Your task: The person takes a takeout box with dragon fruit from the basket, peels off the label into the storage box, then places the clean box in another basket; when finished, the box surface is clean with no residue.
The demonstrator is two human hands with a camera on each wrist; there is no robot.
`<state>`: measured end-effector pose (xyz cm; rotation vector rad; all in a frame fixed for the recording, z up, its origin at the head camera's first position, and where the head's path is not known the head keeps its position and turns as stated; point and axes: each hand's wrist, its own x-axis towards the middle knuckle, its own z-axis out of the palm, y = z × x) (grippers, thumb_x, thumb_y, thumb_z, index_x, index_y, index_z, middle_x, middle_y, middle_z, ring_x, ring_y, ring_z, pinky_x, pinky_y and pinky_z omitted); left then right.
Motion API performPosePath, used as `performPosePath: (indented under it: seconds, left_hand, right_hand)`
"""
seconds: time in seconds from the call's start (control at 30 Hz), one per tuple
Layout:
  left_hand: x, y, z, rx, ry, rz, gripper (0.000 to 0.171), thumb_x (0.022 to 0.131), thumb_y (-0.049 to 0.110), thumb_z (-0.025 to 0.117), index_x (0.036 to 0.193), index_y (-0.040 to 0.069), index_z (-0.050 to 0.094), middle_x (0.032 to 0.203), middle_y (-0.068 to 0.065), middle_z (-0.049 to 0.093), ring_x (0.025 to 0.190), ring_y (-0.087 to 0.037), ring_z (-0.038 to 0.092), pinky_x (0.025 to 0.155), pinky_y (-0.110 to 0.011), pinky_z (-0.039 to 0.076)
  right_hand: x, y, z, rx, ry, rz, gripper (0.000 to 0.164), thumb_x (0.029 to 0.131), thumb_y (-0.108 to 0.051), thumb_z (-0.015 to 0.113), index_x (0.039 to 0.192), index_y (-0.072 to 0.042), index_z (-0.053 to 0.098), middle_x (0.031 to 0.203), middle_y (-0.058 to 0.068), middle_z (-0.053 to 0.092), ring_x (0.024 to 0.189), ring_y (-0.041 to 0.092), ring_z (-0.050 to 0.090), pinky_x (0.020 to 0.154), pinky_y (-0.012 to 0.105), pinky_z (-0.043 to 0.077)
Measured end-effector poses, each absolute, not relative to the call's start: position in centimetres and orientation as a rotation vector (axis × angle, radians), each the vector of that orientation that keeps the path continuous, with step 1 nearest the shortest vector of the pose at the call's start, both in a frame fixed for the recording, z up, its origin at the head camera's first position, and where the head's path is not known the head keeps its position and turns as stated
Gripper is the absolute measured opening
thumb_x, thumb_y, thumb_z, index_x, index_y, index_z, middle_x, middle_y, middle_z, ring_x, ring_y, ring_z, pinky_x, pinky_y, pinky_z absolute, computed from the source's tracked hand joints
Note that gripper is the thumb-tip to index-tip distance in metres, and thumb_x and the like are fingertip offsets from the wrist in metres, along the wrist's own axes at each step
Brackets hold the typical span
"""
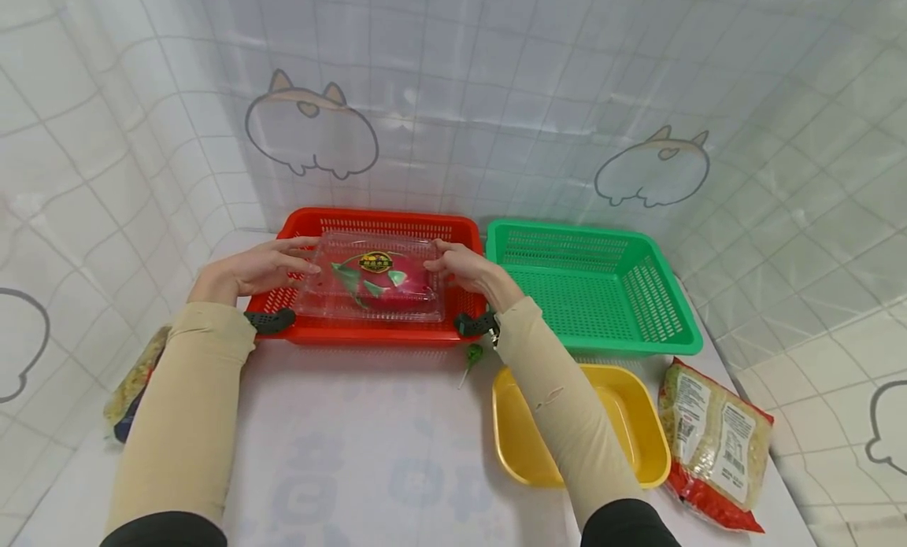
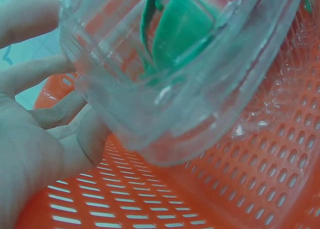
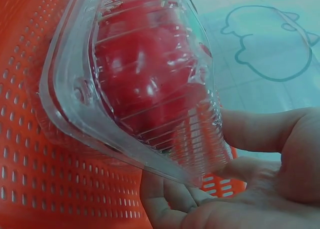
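Observation:
A clear plastic clamshell box (image 1: 324,302) holds a red dragon fruit (image 1: 397,293) with green scales, and a round dark label (image 1: 375,262) is on its lid. The box is over the red basket (image 1: 283,341). At its left end my left hand (image 1: 265,268) holds it, fingers against the plastic edge. My right hand (image 1: 468,270) grips the opposite end; in the right wrist view several fingers (image 3: 172,196) reach under the box's edge. Up close, the left wrist view shows the box's corner tilted above the basket's slotted wall.
A green basket (image 1: 567,283) stands to the right, with a yellow basin (image 1: 634,421) in front of it, partly under my right sleeve. Farther right lies a packaged bag (image 1: 719,445). Another packet (image 1: 138,382) is at the left, and a small green item (image 1: 473,355) lies near the red basket.

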<state>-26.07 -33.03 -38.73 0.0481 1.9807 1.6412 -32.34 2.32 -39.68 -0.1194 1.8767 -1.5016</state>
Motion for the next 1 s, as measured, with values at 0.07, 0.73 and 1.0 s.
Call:
performPosePath:
  seconds: [0.07,0.73,1.0]
  left_hand:
    - [-26.05,-32.97,-38.78,0.051,1.976,1.644,0.075,0.103,0.016,0.051,0.162,0.015,0.006,0.165,-0.019,0.003,0.140,-0.036,0.028,0.102,-0.038,0.048]
    - [-25.38,-33.17,-38.61,0.016,1.968,1.709,0.074,0.102,0.017,0.055,0.162,0.018,0.012,0.164,-0.014,0.010,0.136,-0.030,0.033,0.098,-0.034,0.050]
    - [-25.81,-32.84,-38.84,0.049,2.033,1.650,0.072,0.104,0.017,0.050,0.162,0.013,0.007,0.165,-0.018,0.005,0.121,-0.017,0.047,0.096,-0.031,0.048]
  right_hand:
    - [-32.31,2.38,-39.66,-0.121,1.874,-1.503,0.078,0.100,-0.013,0.056,0.162,-0.020,0.008,0.165,0.004,0.023,0.139,0.031,0.041,0.118,0.052,0.030]
    - [-32.02,2.50,-39.96,-0.156,1.895,-1.572,0.075,0.099,-0.019,0.060,0.161,-0.018,0.017,0.162,0.001,0.027,0.099,0.024,0.053,0.110,0.048,0.040]
    - [-32.00,2.39,-39.68,-0.143,1.917,-1.545,0.073,0.101,-0.020,0.057,0.161,-0.019,0.016,0.161,0.003,0.034,0.107,0.023,0.052,0.113,0.048,0.036]
